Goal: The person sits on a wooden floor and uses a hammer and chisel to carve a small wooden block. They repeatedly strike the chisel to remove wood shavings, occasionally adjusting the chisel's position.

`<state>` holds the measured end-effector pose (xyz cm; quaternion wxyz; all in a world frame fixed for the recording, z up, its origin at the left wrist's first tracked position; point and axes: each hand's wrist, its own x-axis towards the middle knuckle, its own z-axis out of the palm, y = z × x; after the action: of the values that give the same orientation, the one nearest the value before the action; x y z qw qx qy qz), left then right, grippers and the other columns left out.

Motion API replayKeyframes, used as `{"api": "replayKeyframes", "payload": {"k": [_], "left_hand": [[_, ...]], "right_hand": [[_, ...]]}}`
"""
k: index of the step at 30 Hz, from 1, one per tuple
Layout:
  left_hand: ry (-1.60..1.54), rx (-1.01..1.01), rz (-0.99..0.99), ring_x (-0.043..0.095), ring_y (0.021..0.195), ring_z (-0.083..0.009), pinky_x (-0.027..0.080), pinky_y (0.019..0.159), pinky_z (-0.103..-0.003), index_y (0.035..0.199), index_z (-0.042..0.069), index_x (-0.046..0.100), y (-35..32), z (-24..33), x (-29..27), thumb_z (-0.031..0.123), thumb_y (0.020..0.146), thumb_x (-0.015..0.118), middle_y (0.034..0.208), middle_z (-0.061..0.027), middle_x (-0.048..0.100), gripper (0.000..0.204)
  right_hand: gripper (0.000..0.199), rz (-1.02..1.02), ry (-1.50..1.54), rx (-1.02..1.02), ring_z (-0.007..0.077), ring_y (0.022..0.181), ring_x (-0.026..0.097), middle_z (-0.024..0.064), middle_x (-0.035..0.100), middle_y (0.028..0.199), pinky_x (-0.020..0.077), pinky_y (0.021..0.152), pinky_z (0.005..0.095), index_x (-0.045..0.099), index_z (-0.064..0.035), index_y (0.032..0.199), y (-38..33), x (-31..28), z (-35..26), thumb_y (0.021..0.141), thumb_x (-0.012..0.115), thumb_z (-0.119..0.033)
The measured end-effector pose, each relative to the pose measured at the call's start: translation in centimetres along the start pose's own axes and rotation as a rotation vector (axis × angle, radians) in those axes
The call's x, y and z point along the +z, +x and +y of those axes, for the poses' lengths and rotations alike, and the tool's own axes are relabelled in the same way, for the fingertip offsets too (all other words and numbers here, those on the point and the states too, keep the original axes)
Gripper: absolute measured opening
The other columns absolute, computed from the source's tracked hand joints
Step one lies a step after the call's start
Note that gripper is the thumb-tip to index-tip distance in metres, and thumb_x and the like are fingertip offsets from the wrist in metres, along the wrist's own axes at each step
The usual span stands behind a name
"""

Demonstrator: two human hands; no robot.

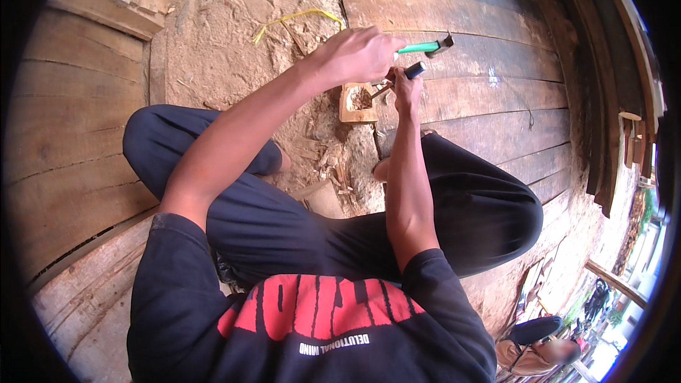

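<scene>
Centrally, hollowed wooden block (356, 117), wood chips (362, 99) inside, slanted chisel (416, 69) nearby.

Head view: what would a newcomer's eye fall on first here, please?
Probably first on the green-handled hammer in the left grip, at upper centre, and on the large red print across the dark shirt at the bottom. Next, perhaps, the hollowed wooden block below the left grip, with chips inside, and the dark-handled chisel in the right grip slanting toward it.

Dark short-sleeved shirt (284, 365) with bold red print (312, 306), small white lettering (323, 348); loose trousers (277, 223), perhaps navy.
</scene>
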<state>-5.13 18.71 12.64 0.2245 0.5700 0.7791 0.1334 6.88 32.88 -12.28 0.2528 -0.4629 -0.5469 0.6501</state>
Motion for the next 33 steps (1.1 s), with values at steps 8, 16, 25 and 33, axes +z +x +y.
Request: {"api": "replayKeyframes", "payload": {"k": [8,16,25,33], "left_hand": [[0.074,0.1,0.055,0.061,0.05,-0.0201,0.05,0.044,-0.035,0.131,0.011,0.06,-0.2,-2.3,1.6,0.009,0.09,0.053,0.066,-0.0136,0.064,0.042],[-0.068,0.072,0.065,0.057,0.046,-0.0176,0.05,0.045,-0.036,0.133,0.008,0.058,-0.2,-0.3,-0.1,0.01,0.093,0.048,0.059,-0.0096,0.062,0.042],[-0.058,0.03,-0.072,0.064,0.053,-0.0197,0.053,0.047,-0.036,0.136,0.006,0.055,-0.3,-0.4,0.7,0.005,0.09,0.045,0.068,-0.016,0.066,0.047],[0.089,0.158,0.09,0.064,0.051,-0.0239,0.054,0.045,-0.038,0.132,0.004,0.057,-0.5,-1.7,1.7,0.007,0.092,0.046,0.066,-0.0154,0.064,0.042]], "right_hand": [[0.023,0.025,0.026,-0.007,0.0191,0.073,0.072,0.0135,0.073,0.08,0.0552,0.065,0.0295,0.07,0.0051,0.091,0.0,-0.4,0.2,0.09,0.061,-0.016],[0.024,0.013,-0.13,-0.075,0.0182,0.072,0.071,0.0128,0.073,0.079,0.0545,0.066,0.0294,0.071,0.0052,0.094,-1.0,0.0,-1.1,0.088,0.061,-0.016],[0.025,-0.014,-0.135,-0.041,0.0186,0.072,0.071,0.013,0.073,0.077,0.0547,0.067,0.03,0.073,0.0046,0.09,-0.4,-0.4,-0.8,0.086,0.062,-0.017],[0.024,-0.009,-0.3,-0.08,0.0194,0.072,0.071,0.0134,0.073,0.078,0.0552,0.068,0.0309,0.074,0.0036,0.091,-1.6,0.4,-2.0,0.085,0.062,-0.017]]}}
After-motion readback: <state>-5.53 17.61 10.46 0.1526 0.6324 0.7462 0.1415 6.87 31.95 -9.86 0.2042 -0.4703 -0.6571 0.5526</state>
